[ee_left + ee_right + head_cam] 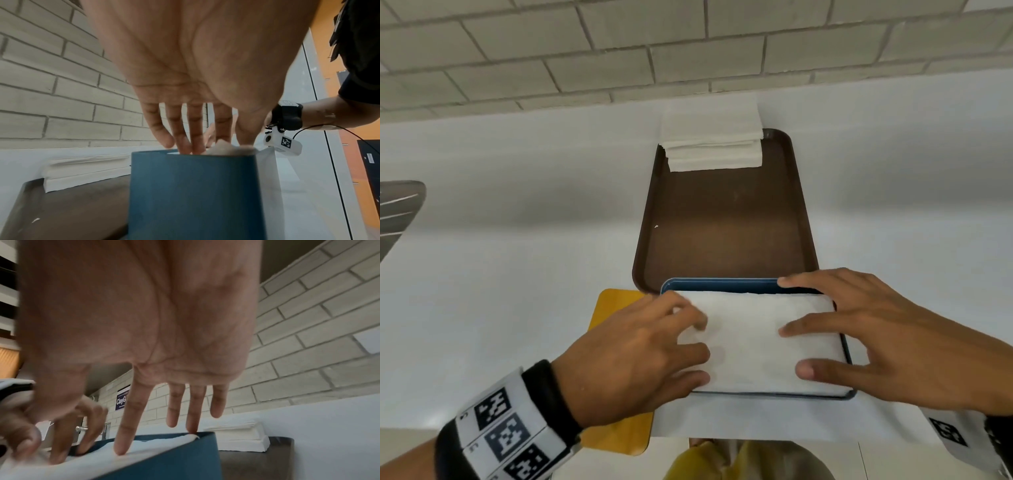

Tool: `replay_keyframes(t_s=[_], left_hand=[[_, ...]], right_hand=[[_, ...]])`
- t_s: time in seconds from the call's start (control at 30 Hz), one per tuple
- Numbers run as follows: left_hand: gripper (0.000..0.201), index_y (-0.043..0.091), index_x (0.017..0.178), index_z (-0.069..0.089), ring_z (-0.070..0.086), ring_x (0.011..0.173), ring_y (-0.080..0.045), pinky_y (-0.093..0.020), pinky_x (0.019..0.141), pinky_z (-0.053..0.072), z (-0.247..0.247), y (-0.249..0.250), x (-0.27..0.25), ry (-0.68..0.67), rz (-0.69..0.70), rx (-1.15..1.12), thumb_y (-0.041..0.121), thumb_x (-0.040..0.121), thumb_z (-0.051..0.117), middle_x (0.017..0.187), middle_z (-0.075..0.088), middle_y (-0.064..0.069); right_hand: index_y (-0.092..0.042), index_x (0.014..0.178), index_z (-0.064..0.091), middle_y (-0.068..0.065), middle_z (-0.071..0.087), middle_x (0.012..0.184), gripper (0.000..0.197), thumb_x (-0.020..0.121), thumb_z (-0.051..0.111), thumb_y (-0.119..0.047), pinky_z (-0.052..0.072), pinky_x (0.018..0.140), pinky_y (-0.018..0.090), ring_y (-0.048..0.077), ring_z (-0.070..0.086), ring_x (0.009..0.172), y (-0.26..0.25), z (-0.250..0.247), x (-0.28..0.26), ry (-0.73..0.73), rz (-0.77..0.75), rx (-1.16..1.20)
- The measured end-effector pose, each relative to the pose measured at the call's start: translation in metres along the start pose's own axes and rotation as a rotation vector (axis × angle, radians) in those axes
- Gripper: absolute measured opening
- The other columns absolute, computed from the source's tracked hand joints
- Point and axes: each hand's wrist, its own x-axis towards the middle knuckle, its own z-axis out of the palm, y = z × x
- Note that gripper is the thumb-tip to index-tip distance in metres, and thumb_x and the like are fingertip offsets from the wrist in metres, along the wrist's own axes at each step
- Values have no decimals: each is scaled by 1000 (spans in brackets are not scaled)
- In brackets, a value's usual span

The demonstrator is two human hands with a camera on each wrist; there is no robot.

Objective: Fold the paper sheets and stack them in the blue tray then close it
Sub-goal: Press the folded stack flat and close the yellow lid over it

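Note:
The blue tray (722, 285) stands at the table's near edge, its wall filling the lower part of the left wrist view (191, 194) and right wrist view (185, 456). A folded white paper sheet (753, 342) lies inside it, nearly covering it. My left hand (654, 346) presses the sheet's left side with spread, slightly bent fingers (185, 142). My right hand (859, 329) presses its right side with straight fingers (127, 434); one fingertip touches the far rim. A stack of white paper sheets (714, 144) lies at the far end of the brown tray (726, 222).
A yellow board (616, 435) lies under my left wrist beside the blue tray. A brick wall (585, 51) runs behind the white table (517, 205). A dark object (397, 212) sits at the left edge.

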Motion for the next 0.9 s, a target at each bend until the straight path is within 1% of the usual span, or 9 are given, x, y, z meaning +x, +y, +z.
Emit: replay_keyframes(t_s=[0.1, 0.33, 0.47, 0.57, 0.67, 0.7, 0.77, 0.83, 0.9], left_hand=[[32, 38, 97, 70, 52, 137, -29, -40, 102, 55, 0, -1, 4, -44, 13, -11, 56, 100, 44, 139, 59, 1], [21, 36, 108, 59, 65, 123, -34, -42, 98, 55, 17, -10, 11, -165, 93, 50, 47, 93, 67, 138, 64, -3], [22, 40, 107, 61, 62, 128, -21, -37, 110, 43, 6, -14, 4, -67, 61, -86, 49, 97, 44, 136, 64, 6], [20, 40, 109, 60, 59, 110, 12, -17, 97, 49, -23, -23, -32, 178, -298, -282, 49, 98, 46, 131, 59, 19], [41, 34, 116, 56, 64, 68, 3, -29, 58, 52, -15, -21, -77, 229, -786, -224, 66, 92, 46, 123, 65, 12], [64, 34, 126, 52, 70, 85, -5, -34, 62, 54, -2, -15, -88, 109, -934, -195, 81, 84, 42, 133, 62, 8], [123, 36, 153, 22, 48, 140, -19, -42, 100, 53, 30, -1, -101, -188, -1103, -214, 108, 53, 19, 163, 31, 4], [146, 38, 155, -22, 14, 156, -19, -44, 122, 30, 52, 16, -101, -370, -1175, -355, 113, 33, 9, 170, -4, 7], [146, 38, 136, -51, -1, 158, -25, -52, 124, 22, 64, 29, -92, -441, -1188, -392, 114, 30, 16, 168, -21, 4]], right_hand=[[-77, 127, 17, -54, -6, 138, 51, 78, 25, -88, 13, 105, 7, -24, -5, 127, -1, 6, 4, -58, 36, -51], [-78, 122, 11, -48, 7, 138, 53, 81, 45, -77, -13, 100, 12, -14, 5, 127, 3, 23, 22, -91, 95, -165], [-75, 129, 15, -45, 19, 143, 57, 76, 34, -83, 1, 108, 14, -13, 20, 131, 0, 19, 18, -150, 154, -104], [-86, 116, -1, -56, -7, 133, 56, 63, 15, -92, 5, 112, 17, -13, 6, 130, 1, 16, 13, -44, 133, -85], [-80, 124, 17, -50, 7, 143, 56, 69, 18, -89, 33, 105, 26, -1, 32, 127, -3, 7, 9, -6, 141, -107], [-75, 127, 26, -44, 17, 147, 57, 71, 29, -88, 43, 99, 30, 4, 45, 122, -2, 4, 5, 61, 125, -81], [-69, 128, 35, -35, 30, 148, 58, 73, 44, -85, 55, 89, 36, 11, 57, 116, 3, -2, 1, 200, 116, -21], [-68, 126, 38, -34, 33, 147, 51, 77, 46, -80, 57, 87, 45, 15, 59, 115, 8, -7, -1, 252, 107, 18], [-69, 124, 40, -36, 32, 145, 49, 77, 44, -82, 56, 86, 49, 16, 57, 114, 15, -5, 0, 275, 103, 37]])
